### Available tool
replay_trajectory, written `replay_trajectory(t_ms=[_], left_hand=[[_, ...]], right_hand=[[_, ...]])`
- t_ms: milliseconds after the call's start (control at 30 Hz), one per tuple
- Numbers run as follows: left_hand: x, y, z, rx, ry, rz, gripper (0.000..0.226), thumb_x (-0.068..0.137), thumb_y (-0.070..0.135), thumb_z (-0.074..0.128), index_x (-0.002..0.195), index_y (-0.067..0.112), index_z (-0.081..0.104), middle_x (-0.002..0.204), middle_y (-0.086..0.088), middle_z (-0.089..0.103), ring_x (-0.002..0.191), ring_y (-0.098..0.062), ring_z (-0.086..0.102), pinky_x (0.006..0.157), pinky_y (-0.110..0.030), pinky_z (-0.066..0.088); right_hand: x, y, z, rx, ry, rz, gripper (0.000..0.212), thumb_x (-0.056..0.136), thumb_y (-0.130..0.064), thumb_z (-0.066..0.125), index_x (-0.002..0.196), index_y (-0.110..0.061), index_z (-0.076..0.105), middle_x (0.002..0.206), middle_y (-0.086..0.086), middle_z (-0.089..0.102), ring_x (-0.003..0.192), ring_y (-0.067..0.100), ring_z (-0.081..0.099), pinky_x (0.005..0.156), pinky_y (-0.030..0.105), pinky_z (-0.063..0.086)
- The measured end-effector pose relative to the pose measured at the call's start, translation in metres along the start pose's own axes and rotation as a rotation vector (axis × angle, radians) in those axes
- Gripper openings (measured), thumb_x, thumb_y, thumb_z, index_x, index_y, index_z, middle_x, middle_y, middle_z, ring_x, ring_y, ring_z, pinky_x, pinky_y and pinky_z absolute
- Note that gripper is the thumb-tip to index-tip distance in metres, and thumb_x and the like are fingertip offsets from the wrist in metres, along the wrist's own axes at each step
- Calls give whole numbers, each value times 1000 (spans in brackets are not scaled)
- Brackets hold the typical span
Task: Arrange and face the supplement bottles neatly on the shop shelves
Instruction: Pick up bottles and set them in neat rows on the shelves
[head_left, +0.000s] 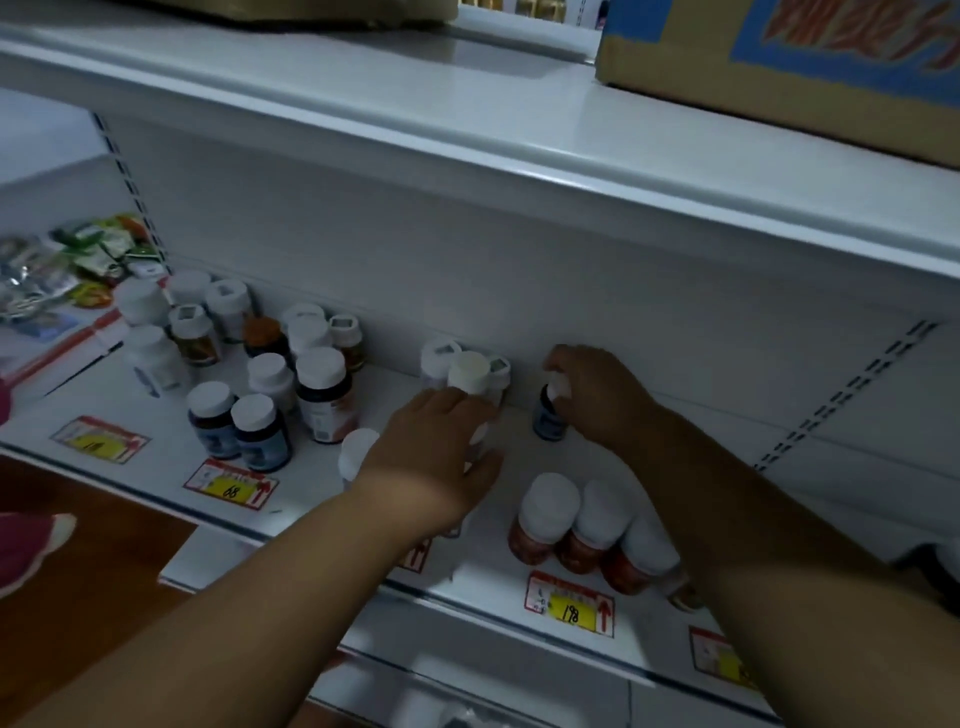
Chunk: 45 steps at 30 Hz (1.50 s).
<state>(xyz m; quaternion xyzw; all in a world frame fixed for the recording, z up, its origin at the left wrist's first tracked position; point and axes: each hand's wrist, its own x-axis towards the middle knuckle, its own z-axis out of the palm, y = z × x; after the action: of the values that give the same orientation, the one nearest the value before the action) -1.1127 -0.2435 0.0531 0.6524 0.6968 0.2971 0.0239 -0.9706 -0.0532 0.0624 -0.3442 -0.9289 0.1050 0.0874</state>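
Midway: left grip (441, 452) clamped on white-capped bottle (470, 371), right grip (597, 395) clamped on dark bottle (549, 415); leftward cluster (270, 374) unsorted.

shelf (519, 457) in front of me, another shelf board above it with a carton (779, 57) on its right end. cluster of bottles (270, 384) stands on the left part of the shelf, packets (67, 265) further left behind them. my left hand (441, 457) wraps a bottle (467, 374) mid-shelf; two more stand just behind it at the back wall. to the right, my right hand (597, 395) grips a small bottle (550, 415). three bottles (587, 525) sit side by side near the front edge, a price tag (569, 605) before them.
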Motion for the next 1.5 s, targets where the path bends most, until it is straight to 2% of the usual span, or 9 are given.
replay_trajectory(t_ms=[167, 267, 533, 667, 833, 1033, 1300, 1400, 1500], left_hand=[[-24, -5, -11, -74, 163, -74, 49, 83, 27, 71, 125, 7, 57, 116, -12, 60, 104, -30, 56, 88, -36, 46], [-35, -11, -25, -263, 95, -149, 64, 85, 41, 67, 140, 18, 44, 131, -2, 53, 114, -14, 50, 95, -29, 42], [-79, -99, -66, -466, -42, -200, 52, 83, 57, 59, 131, 41, 45, 123, 18, 58, 110, 0, 55, 91, -32, 48], [-91, -156, -91, -366, 6, -132, 38, 85, 55, 62, 120, 53, 47, 109, 35, 54, 106, 6, 53, 82, -4, 39], [-81, -223, -114, 93, 95, 58, 45, 82, 37, 66, 118, 12, 60, 116, -8, 59, 107, -31, 53, 89, -38, 42], [-61, -239, -106, 235, -147, 206, 57, 80, 34, 73, 131, 16, 54, 129, -7, 56, 118, -32, 49, 97, -44, 41], [-63, -249, -98, 215, -115, 282, 56, 72, 27, 79, 122, 11, 62, 121, -10, 60, 110, -37, 56, 92, -46, 46], [-63, -245, -100, 197, -99, 265, 55, 75, 28, 77, 125, 12, 60, 125, -10, 59, 113, -36, 54, 94, -46, 44], [-61, -235, -100, 142, -43, 264, 52, 77, 28, 75, 124, 13, 60, 124, -8, 58, 113, -33, 52, 94, -44, 41]], right_hand=[[-29, -60, -37, 132, 294, -168, 26, 82, -11, 68, 106, -6, 64, 96, 10, 68, 83, 13, 59, 71, 17, 41], [-50, -107, -52, 361, 266, -193, 18, 84, -25, 68, 101, -27, 61, 90, -15, 64, 77, -5, 55, 63, 1, 38], [-32, -209, -6, 452, 61, -17, 20, 83, -49, 62, 100, -45, 52, 96, -23, 61, 80, -10, 55, 64, 16, 43], [-10, -246, 29, 356, 47, 48, 33, 87, -44, 61, 117, -38, 50, 112, -11, 61, 90, 10, 59, 74, 29, 50], [10, -271, 79, 88, 25, 169, 41, 92, -28, 57, 130, -19, 45, 120, 10, 54, 100, 30, 54, 71, 32, 40], [19, -281, 110, 82, -49, 251, 40, 95, -17, 53, 133, -12, 41, 129, 14, 39, 96, 32, 50, 75, 35, 41], [24, -287, 114, 75, -53, 317, 45, 96, -14, 50, 138, -10, 38, 131, 16, 42, 110, 31, 47, 85, 33, 38], [16, -298, 107, -40, 119, 256, 37, 92, -18, 54, 126, -4, 52, 124, 18, 51, 110, 34, 48, 88, 36, 39], [4, -300, 86, -17, 515, 182, 23, 83, -12, 63, 102, 1, 66, 105, 20, 61, 92, 38, 58, 77, 40, 49]])
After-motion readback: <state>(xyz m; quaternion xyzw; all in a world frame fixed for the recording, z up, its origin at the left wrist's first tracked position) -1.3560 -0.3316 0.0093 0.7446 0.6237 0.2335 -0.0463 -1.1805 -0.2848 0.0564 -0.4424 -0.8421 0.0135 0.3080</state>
